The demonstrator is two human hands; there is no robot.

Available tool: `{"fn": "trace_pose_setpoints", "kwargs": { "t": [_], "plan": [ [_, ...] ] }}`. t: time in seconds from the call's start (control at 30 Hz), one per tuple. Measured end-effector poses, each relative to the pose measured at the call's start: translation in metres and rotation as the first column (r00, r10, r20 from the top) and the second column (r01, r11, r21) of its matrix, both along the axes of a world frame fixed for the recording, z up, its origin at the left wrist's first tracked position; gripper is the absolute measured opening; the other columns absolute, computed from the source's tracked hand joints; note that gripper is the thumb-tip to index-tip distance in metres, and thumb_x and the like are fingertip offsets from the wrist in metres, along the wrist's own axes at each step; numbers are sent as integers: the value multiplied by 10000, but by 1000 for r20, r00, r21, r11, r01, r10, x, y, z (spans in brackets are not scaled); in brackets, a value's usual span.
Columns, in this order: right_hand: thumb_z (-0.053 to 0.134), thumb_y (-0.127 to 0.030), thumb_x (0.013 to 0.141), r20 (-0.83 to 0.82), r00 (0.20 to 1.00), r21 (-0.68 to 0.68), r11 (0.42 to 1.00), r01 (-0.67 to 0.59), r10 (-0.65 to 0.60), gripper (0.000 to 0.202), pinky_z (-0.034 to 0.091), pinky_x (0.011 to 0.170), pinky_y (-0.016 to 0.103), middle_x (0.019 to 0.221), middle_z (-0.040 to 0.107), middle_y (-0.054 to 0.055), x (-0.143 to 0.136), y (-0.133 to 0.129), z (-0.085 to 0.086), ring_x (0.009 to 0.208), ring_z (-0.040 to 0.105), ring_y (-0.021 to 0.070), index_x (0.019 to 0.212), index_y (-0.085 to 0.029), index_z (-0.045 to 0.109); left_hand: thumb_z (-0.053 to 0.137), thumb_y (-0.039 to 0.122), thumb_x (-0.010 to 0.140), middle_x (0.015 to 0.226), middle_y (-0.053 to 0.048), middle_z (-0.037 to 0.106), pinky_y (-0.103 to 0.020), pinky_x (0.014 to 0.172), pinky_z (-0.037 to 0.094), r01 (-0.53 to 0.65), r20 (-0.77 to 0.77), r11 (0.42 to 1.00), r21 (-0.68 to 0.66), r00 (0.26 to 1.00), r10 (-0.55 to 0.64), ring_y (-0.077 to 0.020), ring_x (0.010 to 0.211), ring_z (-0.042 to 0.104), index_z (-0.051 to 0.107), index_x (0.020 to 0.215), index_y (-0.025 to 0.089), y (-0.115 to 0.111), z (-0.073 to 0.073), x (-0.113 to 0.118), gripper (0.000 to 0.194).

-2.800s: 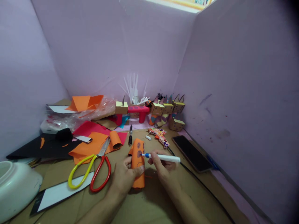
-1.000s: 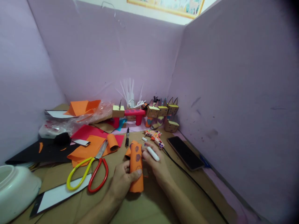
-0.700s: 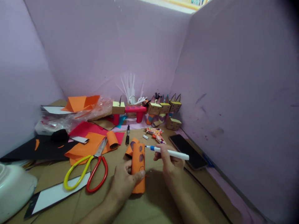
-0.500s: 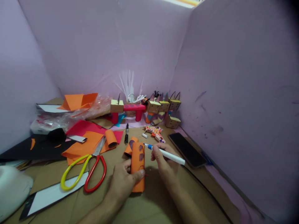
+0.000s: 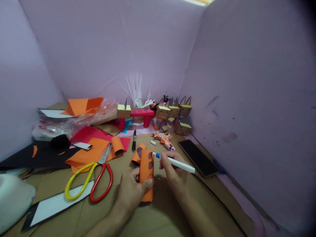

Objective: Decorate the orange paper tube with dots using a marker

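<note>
My left hand (image 5: 132, 189) is wrapped round an orange paper tube (image 5: 146, 192), its thumb across the front. Dark purple shapes run down the tube's face, with an outlined one partly under the thumb. Between the fingers of my right hand (image 5: 172, 172) is a white marker (image 5: 181, 165) with a blue collar; its tip is at a dark shape near the tube's upper end. Just behind the tube lies a shorter orange roll (image 5: 139, 153) with a purple patch. A small white cap (image 5: 153, 142) and a black pen (image 5: 134, 141) lie farther back.
Scissors (image 5: 102, 164) with yellow and red handles lie left, over orange paper (image 5: 86, 153). A phone (image 5: 197, 157) lies right, a black cable (image 5: 217, 199) below it. Cardboard animal heads (image 5: 162, 112) and a red paper figure (image 5: 142, 113) stand at the back. A white container (image 5: 14, 204) is at lower left.
The marker tip has moved slightly left, from the tube's upper right edge onto the dark shape near its top. My left hand keeps its hold on the tube.
</note>
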State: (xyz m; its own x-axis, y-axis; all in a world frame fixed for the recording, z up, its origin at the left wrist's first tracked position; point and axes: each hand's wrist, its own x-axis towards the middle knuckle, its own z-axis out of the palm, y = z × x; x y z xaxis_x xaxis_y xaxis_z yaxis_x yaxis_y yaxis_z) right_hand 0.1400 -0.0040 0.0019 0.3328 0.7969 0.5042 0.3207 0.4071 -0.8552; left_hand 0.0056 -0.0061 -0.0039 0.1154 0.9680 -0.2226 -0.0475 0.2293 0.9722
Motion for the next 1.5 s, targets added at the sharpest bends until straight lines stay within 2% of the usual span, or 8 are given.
{"fn": "trace_pose_setpoints", "kwargs": {
  "t": [0.2,0.53,0.7,1.1,1.3,1.5],
  "plan": [
    [593,-335,853,-2,1000,-18,1000,-11,11,191,449,477,238,531,594,-27,0,0,-2,474,565,126,732,-188,616,764,229,435,585,-35,678,-250,530,445,-12,-2,1000,-22,1000,12,-194,576,597,684,596,134,-2,14,1,204],
    [587,-332,856,68,998,11,1000,10,-10,197,450,499,251,530,597,-22,0,0,-1,476,562,129,728,-187,621,741,217,456,550,-18,641,-230,507,412,-26,-26,1000,-1,999,26,-165,544,549,677,572,135,-4,16,1,156],
    [579,-329,865,107,994,16,1000,8,-10,200,452,513,256,540,605,-15,1,0,-1,485,572,134,736,-182,622,773,240,446,581,-23,647,-237,526,421,-5,6,1000,-2,1000,5,-177,571,554,676,602,131,-3,12,0,213],
    [585,-334,853,119,993,24,1000,-14,11,198,438,495,251,573,627,-3,0,1,-4,497,573,140,731,-185,635,781,300,460,613,-30,658,-242,545,421,15,-51,999,33,999,-13,-182,594,565,686,650,123,-2,8,0,277],
    [613,-333,831,47,998,-26,999,-40,42,186,427,477,234,548,614,-15,1,-2,-4,478,552,125,715,-188,630,744,291,487,608,-33,651,-249,550,423,25,-61,1000,19,998,-24,-186,600,568,678,657,125,-1,9,-1,247],
    [581,-355,872,-265,954,80,990,-120,137,162,459,481,205,545,594,-53,-1,1,-3,481,559,103,805,-211,615,722,298,515,641,-45,670,-260,552,441,24,-51,999,-23,998,-25,-185,600,576,678,703,113,-1,7,-1,268]
  ]
}}
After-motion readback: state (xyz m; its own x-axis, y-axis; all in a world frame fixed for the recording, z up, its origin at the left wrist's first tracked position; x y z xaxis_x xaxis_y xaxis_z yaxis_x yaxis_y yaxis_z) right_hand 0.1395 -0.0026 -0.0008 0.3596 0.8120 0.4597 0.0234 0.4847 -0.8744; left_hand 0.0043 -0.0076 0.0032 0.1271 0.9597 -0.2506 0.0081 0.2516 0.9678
